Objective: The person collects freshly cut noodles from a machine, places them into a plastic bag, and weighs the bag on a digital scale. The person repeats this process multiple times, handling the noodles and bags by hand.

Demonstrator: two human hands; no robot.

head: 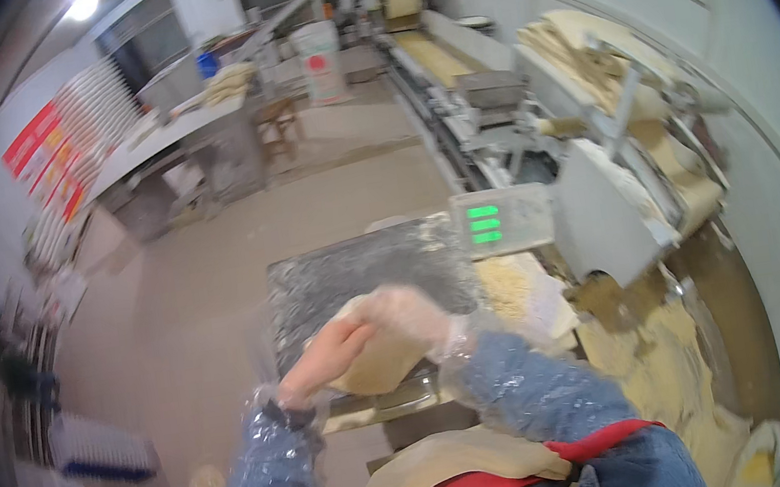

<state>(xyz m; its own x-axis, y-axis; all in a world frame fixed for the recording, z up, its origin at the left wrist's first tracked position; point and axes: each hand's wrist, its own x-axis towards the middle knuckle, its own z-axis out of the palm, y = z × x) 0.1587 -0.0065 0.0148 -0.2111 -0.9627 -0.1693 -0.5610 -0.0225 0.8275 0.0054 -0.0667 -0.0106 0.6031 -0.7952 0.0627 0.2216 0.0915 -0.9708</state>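
Note:
My left hand [327, 355] appears bare and grips the upper left of a pale, soft sheet that looks like dough [380, 363]. My right hand [407, 315], in a thin clear glove and blurred, folds over the upper right of the same sheet. Its underside and the fingers beneath are hidden. Both hands are above the near part of a dark, flour-dusted platform [364, 269]. At its right far corner stands a weighing scale's display [502, 221] with lit green digits. Clear plastic sleeves [540, 371] cover my blue-clad forearms.
Right of the platform lies a heap of yellowish strands or crumbs [503, 288]. Further right is a dough-sheeting machine [615, 214] with rollers; yellowish material [657, 363] covers the surface below it. A long conveyor [432, 57] runs away behind. At left back stand a worktable [149, 153] and stacked white bags [93, 90].

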